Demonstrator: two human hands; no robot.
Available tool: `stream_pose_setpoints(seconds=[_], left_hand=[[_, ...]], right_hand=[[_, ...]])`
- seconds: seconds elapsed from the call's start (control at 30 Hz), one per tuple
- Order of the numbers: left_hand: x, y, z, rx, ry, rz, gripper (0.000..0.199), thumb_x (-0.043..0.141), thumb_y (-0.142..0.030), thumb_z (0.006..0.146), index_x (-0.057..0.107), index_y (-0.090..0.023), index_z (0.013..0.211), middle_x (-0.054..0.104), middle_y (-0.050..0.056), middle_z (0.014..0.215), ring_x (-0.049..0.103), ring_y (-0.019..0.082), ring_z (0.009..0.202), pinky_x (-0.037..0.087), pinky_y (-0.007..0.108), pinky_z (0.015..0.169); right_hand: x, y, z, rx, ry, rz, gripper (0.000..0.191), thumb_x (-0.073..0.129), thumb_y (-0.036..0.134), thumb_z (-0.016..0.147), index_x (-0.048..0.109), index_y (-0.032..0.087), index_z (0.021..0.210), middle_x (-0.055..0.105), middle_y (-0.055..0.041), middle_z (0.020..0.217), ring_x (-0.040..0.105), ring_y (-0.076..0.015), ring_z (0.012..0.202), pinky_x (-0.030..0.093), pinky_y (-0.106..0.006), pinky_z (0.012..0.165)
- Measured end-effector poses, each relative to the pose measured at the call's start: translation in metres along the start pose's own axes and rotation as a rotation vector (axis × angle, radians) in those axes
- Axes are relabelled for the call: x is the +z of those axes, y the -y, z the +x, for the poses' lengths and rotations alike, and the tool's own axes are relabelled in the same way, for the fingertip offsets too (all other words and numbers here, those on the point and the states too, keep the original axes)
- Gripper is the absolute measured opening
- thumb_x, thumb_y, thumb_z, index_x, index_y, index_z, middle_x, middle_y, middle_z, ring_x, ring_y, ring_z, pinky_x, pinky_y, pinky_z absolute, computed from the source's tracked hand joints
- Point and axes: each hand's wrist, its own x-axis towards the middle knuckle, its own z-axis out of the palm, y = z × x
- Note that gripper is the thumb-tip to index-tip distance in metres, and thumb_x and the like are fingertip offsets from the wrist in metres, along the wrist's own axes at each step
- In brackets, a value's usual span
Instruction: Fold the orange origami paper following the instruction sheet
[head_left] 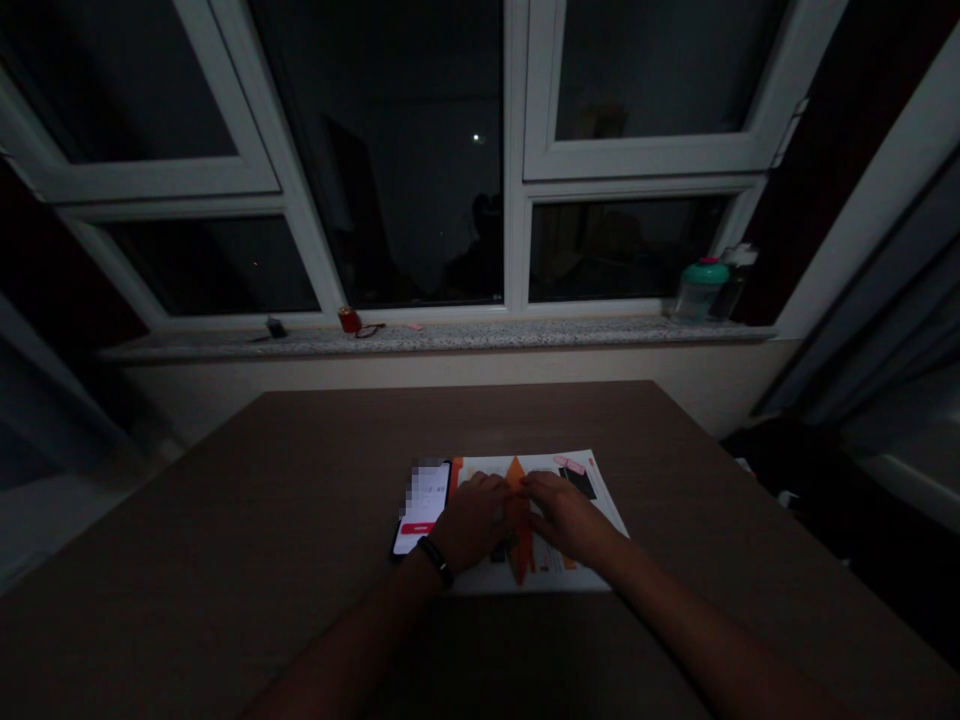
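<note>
A narrow orange-red piece of folded paper [523,545], pointed at both ends, lies lengthwise on a printed booklet [611,515]. My left hand [474,518] comes at it from the left, its fingers bent and pressed together on the paper's upper half. From the right, my right hand [562,510] meets it, with thumb and fingers closed on the paper's edge near the left fingertips. The fingertips partly cover the paper's middle. A dark band circles my left wrist.
Beside the booklet's left edge lies a phone [427,495] with a lit screen. A pink object [569,465] rests at the booklet's upper right. Behind the brown table [315,480], the stone windowsill [480,337] holds a teal-lidded bottle [701,285] and a small red item [349,320].
</note>
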Motion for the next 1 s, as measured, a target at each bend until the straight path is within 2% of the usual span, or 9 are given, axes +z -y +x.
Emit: stream_pose_setpoints(seconds=[0.17,0.3,0.4,0.57,0.63,0.7,0.77,0.83,1.0], left_hand=[[0.001,0.003,0.002,-0.013,0.021,0.039,0.022,0.061,-0.035,0.092,0.063,-0.022,0.109,0.062,0.005,0.110,0.053,0.023,0.103,0.042,0.038,0.090],[-0.002,0.000,0.002,-0.003,0.032,0.050,0.022,0.059,-0.037,0.094,0.064,-0.023,0.110,0.062,0.006,0.107,0.054,0.023,0.101,0.042,0.038,0.089],[-0.002,0.001,0.001,0.004,0.027,0.059,0.023,0.064,-0.034,0.090,0.064,-0.024,0.110,0.061,0.006,0.108,0.053,0.024,0.102,0.042,0.039,0.090],[0.001,0.002,0.000,-0.005,0.017,-0.018,0.010,0.062,-0.029,0.092,0.065,-0.021,0.093,0.060,0.004,0.101,0.054,0.020,0.095,0.044,0.034,0.085],[0.002,0.001,0.000,-0.037,-0.007,-0.038,0.010,0.059,-0.028,0.093,0.065,-0.020,0.090,0.060,0.004,0.099,0.054,0.020,0.095,0.044,0.034,0.083],[0.003,0.001,0.000,-0.088,-0.056,-0.034,0.012,0.063,-0.031,0.091,0.064,-0.020,0.094,0.059,0.005,0.101,0.054,0.022,0.097,0.045,0.035,0.085],[0.005,0.001,-0.001,-0.140,-0.102,-0.017,0.023,0.068,-0.036,0.086,0.063,-0.019,0.100,0.058,0.006,0.103,0.053,0.023,0.098,0.045,0.038,0.087],[0.007,0.002,-0.002,-0.167,-0.124,-0.001,0.032,0.070,-0.041,0.084,0.062,-0.018,0.104,0.057,0.007,0.103,0.053,0.024,0.098,0.045,0.040,0.088],[0.007,0.003,-0.003,-0.159,-0.109,-0.012,0.031,0.067,-0.042,0.087,0.062,-0.017,0.105,0.057,0.007,0.103,0.053,0.024,0.097,0.045,0.040,0.087]], right_hand=[[-0.002,-0.002,-0.003,0.024,0.049,-0.063,0.034,0.064,0.029,0.088,0.067,0.026,0.122,0.061,-0.0069,0.134,0.046,-0.0306,0.130,0.035,-0.049,0.109],[-0.006,-0.001,-0.006,0.017,0.093,-0.082,0.036,0.060,0.032,0.091,0.064,0.028,0.127,0.058,-0.0058,0.138,0.042,-0.0312,0.133,0.032,-0.052,0.110],[-0.008,0.000,-0.006,0.012,0.095,-0.077,0.034,0.060,0.033,0.092,0.065,0.030,0.125,0.058,-0.0051,0.138,0.043,-0.0306,0.131,0.033,-0.051,0.109],[-0.007,-0.001,-0.003,-0.014,0.022,-0.023,0.019,0.060,0.029,0.092,0.072,0.028,0.107,0.065,-0.0052,0.124,0.051,-0.0258,0.117,0.040,-0.044,0.101],[-0.004,-0.003,-0.002,0.008,-0.023,-0.018,0.020,0.063,0.030,0.090,0.071,0.025,0.107,0.066,-0.0072,0.117,0.053,-0.0257,0.112,0.041,-0.042,0.098],[-0.001,-0.004,-0.002,0.048,-0.059,-0.029,0.030,0.066,0.030,0.087,0.067,0.021,0.115,0.064,-0.0097,0.116,0.052,-0.0268,0.111,0.041,-0.042,0.098],[0.002,-0.007,-0.003,0.076,-0.071,-0.038,0.038,0.067,0.031,0.085,0.063,0.019,0.121,0.061,-0.0113,0.118,0.052,-0.0276,0.112,0.040,-0.043,0.099],[0.004,-0.009,-0.004,0.085,-0.078,-0.033,0.040,0.067,0.032,0.084,0.063,0.020,0.122,0.060,-0.0115,0.120,0.051,-0.0277,0.113,0.039,-0.043,0.100],[0.006,-0.014,-0.001,0.077,-0.135,0.079,0.037,0.072,0.025,0.079,0.064,0.020,0.115,0.062,-0.0093,0.113,0.054,-0.0264,0.109,0.040,-0.042,0.097]])
